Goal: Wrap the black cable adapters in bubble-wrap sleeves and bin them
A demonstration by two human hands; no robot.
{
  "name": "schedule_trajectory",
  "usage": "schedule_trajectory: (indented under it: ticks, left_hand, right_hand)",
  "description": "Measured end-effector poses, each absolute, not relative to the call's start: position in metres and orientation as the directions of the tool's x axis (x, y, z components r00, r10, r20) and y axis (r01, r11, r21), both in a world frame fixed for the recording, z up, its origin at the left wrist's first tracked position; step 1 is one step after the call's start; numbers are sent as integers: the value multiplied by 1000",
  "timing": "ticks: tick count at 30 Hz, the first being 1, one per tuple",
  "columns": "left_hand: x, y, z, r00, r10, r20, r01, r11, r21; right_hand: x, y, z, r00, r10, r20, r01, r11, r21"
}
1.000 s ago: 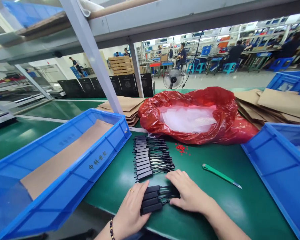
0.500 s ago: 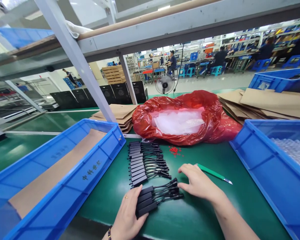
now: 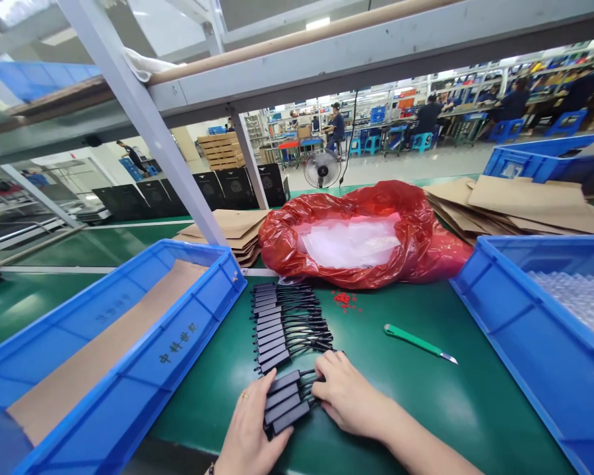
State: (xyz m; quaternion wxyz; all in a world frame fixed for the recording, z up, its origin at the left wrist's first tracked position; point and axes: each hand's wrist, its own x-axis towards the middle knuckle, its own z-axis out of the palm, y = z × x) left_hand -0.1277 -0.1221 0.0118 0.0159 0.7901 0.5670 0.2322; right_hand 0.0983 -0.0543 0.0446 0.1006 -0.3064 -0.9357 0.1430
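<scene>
Several black cable adapters [image 3: 288, 400], slim boxes with short cables, lie side by side near the table's front. My left hand [image 3: 251, 422], with a ring on one finger, is wrapped round their left ends, fingers at the far side and thumb at the near side. My right hand [image 3: 349, 396] is closed over their cables on the right; the plug ends are hidden under it. Just beyond, a row of similar black adapters [image 3: 272, 333] lies on the table, cables pointing right. A green-handled craft knife [image 3: 416, 342] rests to the right of my right hand.
Blue bins stand left [image 3: 212, 303] and right [image 3: 505, 330]; the left one holds brown cardboard, the right one clear items. A red plastic bag [image 3: 416, 244] with white sheets sits behind small red rings [image 3: 344, 299]. Cardboard sheets [image 3: 525, 201] lie at the back right. A shelf frame [image 3: 143, 125] crosses above.
My right hand has moved left and closed over the adapters' cables, away from the knife. My left hand stays round the adapters.
</scene>
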Motion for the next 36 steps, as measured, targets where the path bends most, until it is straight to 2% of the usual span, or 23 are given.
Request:
schedule_trajectory:
  ticks: [3, 8, 14, 17, 19, 22, 27, 29, 33, 36]
  left_hand:
    - [-128, -122, 11, 242, 905, 350, 883, -355, 307]
    - [-124, -123, 7, 272, 883, 382, 874, -393, 286]
    - [-132, -124, 4, 217, 890, 401, 890, -349, 294]
    - [-134, -123, -2, 246, 900, 361, 889, -358, 285]
    - [-132, -122, -6, 231, 911, 342, 890, -340, 305]
    - [-126, -121, -10, 134, 931, 341, 892, -263, 367]
    - [-120, -121, -10, -71, 924, 376, 881, -119, 457]
    - [-121, -119, -10, -110, 921, 375, 837, -118, 535]
    - [-125, -110, -11, -139, 939, 314, 646, -154, 747]
    - [-123, -102, -11, -152, 945, 288, 545, -163, 822]
  right_hand:
    - [98, -53, 44, -798, 595, 94, 541, 776, -323]
    - [97, -54, 51, -763, 644, 56, 624, 756, -200]
    - [130, -40, 69, -613, 764, 203, 759, 641, -119]
    - [140, -37, 70, -527, 823, 212, 809, 562, -172]
    - [133, -41, 63, -550, 808, 211, 769, 589, -249]
    - [111, -50, 45, -636, 730, 249, 673, 683, -283]
    - [80, -54, 13, -655, 711, 256, 693, 700, -171]
    - [75, -52, 9, -673, 707, 217, 686, 707, -172]
    - [61, -48, 10, -721, 690, 68, 657, 711, -250]
    - [46, -48, 11, -731, 683, 0, 656, 702, -279]
